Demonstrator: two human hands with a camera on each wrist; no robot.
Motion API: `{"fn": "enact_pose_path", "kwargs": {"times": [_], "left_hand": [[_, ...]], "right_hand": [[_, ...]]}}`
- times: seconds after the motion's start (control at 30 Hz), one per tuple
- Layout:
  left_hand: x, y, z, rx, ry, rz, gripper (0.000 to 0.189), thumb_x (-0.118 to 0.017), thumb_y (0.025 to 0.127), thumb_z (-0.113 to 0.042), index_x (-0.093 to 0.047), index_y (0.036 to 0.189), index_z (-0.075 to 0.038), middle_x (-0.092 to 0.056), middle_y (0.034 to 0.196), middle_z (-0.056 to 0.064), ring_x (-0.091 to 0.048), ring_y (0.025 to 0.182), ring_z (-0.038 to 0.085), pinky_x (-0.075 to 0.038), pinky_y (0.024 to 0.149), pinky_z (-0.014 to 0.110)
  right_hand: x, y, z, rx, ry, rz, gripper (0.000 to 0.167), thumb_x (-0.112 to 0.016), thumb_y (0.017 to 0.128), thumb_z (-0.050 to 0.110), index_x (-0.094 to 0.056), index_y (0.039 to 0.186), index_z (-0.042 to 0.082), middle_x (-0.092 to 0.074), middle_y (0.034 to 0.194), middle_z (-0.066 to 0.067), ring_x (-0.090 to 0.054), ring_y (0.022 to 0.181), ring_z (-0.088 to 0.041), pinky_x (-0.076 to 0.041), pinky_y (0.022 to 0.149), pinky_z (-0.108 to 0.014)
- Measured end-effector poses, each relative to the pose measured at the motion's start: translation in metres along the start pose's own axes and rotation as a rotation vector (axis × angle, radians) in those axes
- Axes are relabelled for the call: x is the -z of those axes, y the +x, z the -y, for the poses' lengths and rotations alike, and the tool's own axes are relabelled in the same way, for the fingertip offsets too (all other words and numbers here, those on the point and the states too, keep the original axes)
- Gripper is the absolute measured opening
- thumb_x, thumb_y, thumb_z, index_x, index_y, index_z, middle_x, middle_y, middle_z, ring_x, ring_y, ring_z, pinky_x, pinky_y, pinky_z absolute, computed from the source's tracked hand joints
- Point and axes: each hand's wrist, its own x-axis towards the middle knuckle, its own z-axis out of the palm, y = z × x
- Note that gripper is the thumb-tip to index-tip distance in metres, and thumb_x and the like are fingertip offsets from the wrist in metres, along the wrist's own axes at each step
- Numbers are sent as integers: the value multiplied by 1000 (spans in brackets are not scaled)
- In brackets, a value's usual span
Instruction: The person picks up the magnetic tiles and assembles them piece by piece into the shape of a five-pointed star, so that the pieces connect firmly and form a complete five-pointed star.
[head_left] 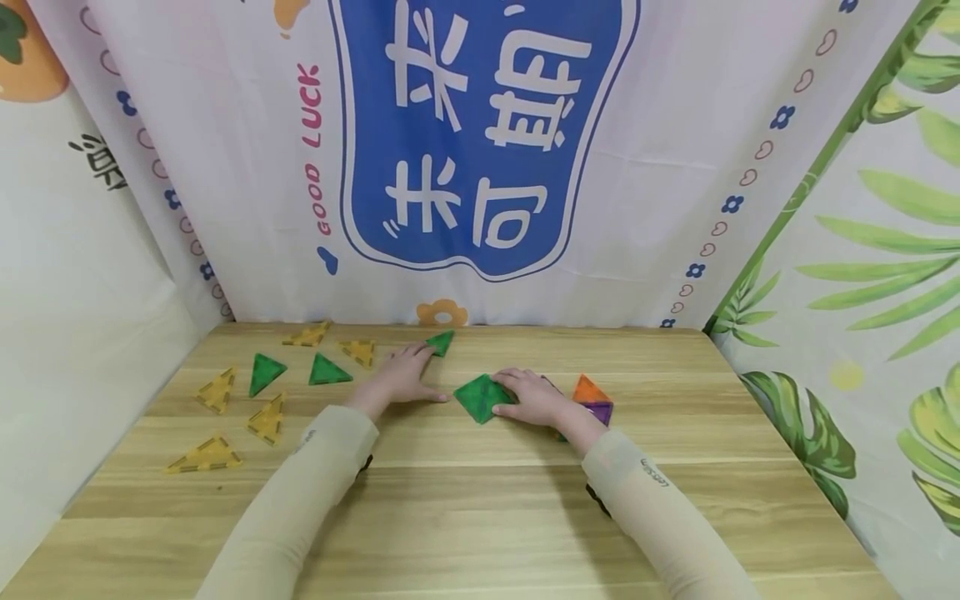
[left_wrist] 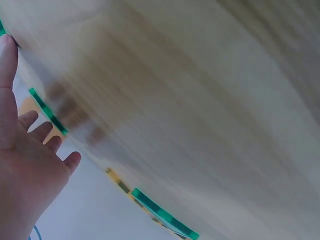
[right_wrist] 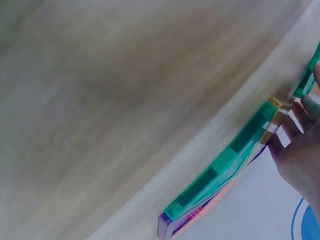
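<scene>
Yellow triangles and green triangles lie scattered at table left. Left hand, fingers straight, touches a small green triangle at the back. Right hand rests flat on the green tile at centre (orange tile and purple tile just beside).

Head view: we see even, bright light and soft shadows under the sleeves on the table.
Edges: we notice the backdrop bending outward.
Wrist views: we get blurred wood grain, perhaps from motion; tile edges stay fairly sharp.
</scene>
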Motion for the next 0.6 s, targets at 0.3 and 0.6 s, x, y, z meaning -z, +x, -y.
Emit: {"fn": "enact_pose_path", "kwargs": {"times": [0.3,0.6], "left_hand": [[0,-8,12,-7,52,17,101,-65,74,-68,-33,146,-5,-27,152,19,-22,139,40,-19,109,62],[4,-29,7,-64,60,43,88,-66,78,-60,-41,143,-7,-35,146,19,-31,134,40,-20,109,62]], "right_hand": [[1,4,-2,-27,29,14,64,-54,95,39,-32,148,11,-28,153,-9,-25,140,-32,-24,112,-53],[0,11,-7,-44,-46,-44,62,-56,94,41,-37,145,10,-35,147,-13,-25,138,-35,-27,110,-53]]}}
